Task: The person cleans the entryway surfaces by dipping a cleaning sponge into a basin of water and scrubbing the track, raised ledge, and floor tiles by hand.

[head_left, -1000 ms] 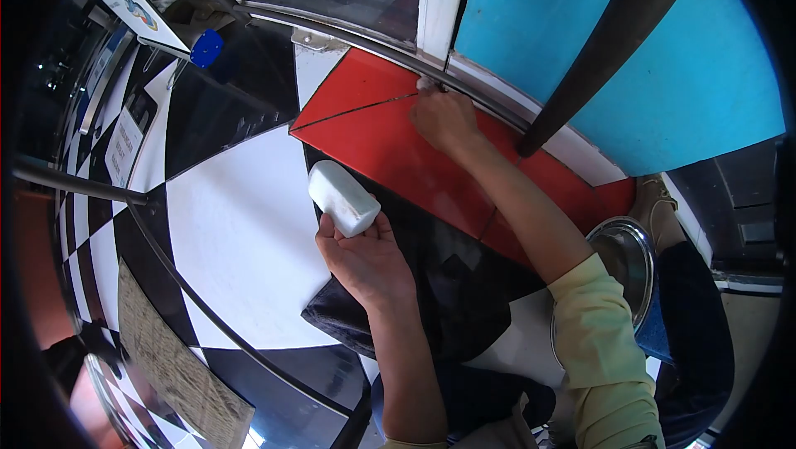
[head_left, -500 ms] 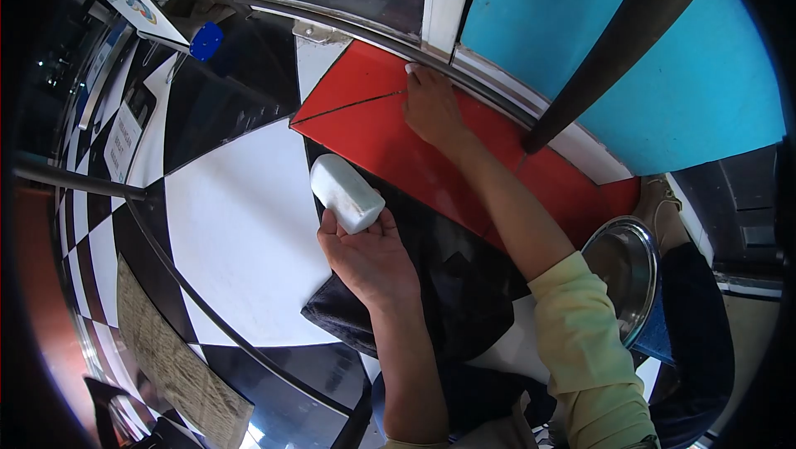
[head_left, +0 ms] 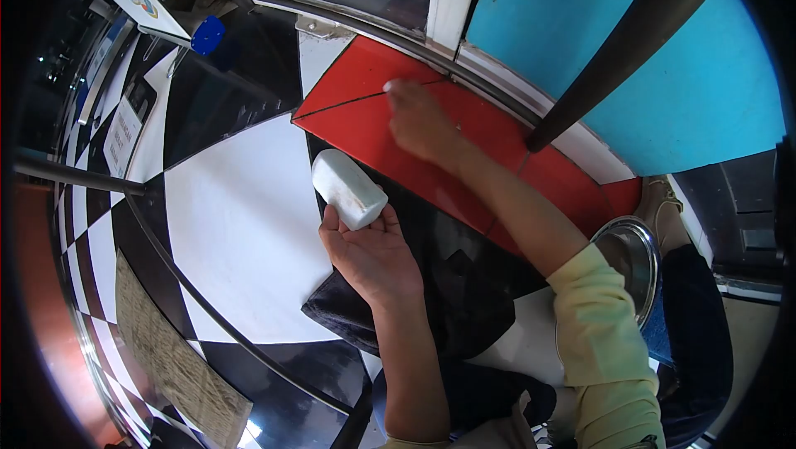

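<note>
- Grip of your left hand [head_left: 373, 262]: half-curled, holding the white block [head_left: 344, 186] near the red tiles [head_left: 352, 72].
- Your right hand [head_left: 424, 128], pinching something white [head_left: 389, 85], has shifted from the rail [head_left: 487, 91] over those tiles.

The right hand [head_left: 421, 124] is blurred, and the small white piece [head_left: 390, 86] at its fingertips is too small to tell what it is. Fingers of the left hand [head_left: 375, 260] hide the lower end of the white block [head_left: 344, 184]. The yellow sleeve [head_left: 599, 312] covers one side of the metal bowl [head_left: 652, 275]. Printing on the small sign [head_left: 123, 135] is unreadable. The top edge cuts the dark pole [head_left: 626, 47].
</note>
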Action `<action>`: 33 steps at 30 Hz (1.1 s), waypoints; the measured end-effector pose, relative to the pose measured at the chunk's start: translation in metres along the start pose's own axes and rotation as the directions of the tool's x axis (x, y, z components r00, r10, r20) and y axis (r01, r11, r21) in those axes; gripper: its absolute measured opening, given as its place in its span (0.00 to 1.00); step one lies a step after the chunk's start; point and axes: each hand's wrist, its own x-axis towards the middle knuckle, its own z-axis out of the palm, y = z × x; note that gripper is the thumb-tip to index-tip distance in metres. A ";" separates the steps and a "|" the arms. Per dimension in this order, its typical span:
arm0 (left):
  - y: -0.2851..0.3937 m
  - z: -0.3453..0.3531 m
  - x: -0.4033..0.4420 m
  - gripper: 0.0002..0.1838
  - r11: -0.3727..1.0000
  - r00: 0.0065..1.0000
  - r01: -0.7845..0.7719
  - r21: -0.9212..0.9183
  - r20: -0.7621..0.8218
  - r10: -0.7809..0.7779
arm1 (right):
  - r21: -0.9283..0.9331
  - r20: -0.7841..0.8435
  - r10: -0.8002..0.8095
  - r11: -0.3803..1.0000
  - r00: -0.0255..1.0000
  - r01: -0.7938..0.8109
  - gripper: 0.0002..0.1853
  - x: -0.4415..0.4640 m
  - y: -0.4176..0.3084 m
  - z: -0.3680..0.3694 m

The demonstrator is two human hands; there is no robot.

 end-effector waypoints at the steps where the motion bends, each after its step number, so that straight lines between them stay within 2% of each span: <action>1: -0.001 0.001 0.001 0.26 1.000 1.000 0.005 -0.002 0.000 -0.005 | 0.083 -0.037 -0.038 0.996 0.999 0.041 0.24 -0.003 0.000 -0.002; 3: -0.001 0.000 0.000 0.26 1.000 1.000 0.015 -0.005 -0.010 -0.015 | 0.250 -0.112 -0.105 0.959 0.988 0.131 0.23 -0.014 0.001 -0.006; 6: 0.001 0.002 -0.002 0.26 1.000 0.999 0.002 0.001 -0.047 -0.002 | -0.001 0.007 0.193 0.981 0.981 -0.193 0.24 -0.004 0.028 -0.010; 9: 0.002 0.004 -0.002 0.27 1.000 0.999 -0.004 0.002 -0.033 0.004 | 0.004 -0.132 0.074 0.997 0.988 -0.074 0.26 -0.015 0.007 -0.014; 12: -0.001 -0.001 0.000 0.27 1.000 1.000 0.016 0.016 0.021 -0.016 | 0.276 0.065 0.027 0.960 0.998 -0.044 0.27 -0.030 -0.005 -0.034; 15: 0.000 0.001 -0.001 0.26 1.000 1.000 0.010 -0.007 -0.027 -0.010 | -0.033 0.035 0.143 0.989 0.989 -0.142 0.29 -0.024 0.031 -0.019; 18: 0.002 0.005 -0.002 0.26 1.000 0.999 0.008 -0.004 -0.036 -0.008 | 0.056 -0.066 0.164 0.985 0.984 -0.160 0.29 -0.030 0.010 -0.013; 21: 0.001 0.002 -0.001 0.26 0.999 0.999 0.036 -0.003 0.004 -0.036 | 0.088 0.042 0.020 0.996 0.999 -0.024 0.29 -0.043 -0.016 -0.030; 24: 0.001 0.001 -0.002 0.26 1.000 1.000 0.020 -0.003 -0.015 -0.020 | 0.075 0.045 0.189 0.979 0.981 -0.192 0.29 -0.034 0.005 -0.035; 27: 0.001 0.003 -0.002 0.26 1.000 1.000 -0.007 0.000 -0.017 0.007 | -0.042 -0.005 0.232 0.972 0.973 -0.232 0.28 -0.018 0.024 -0.031; 30: 0.000 0.000 -0.001 0.27 1.000 1.000 0.002 0.011 0.021 -0.002 | -0.017 -0.025 0.243 0.970 0.970 -0.244 0.26 -0.016 0.034 -0.028; 33: 0.000 -0.001 0.000 0.27 1.000 1.000 0.008 0.017 -0.009 -0.008 | -0.022 -0.084 0.245 0.969 0.966 -0.248 0.25 -0.031 0.036 -0.037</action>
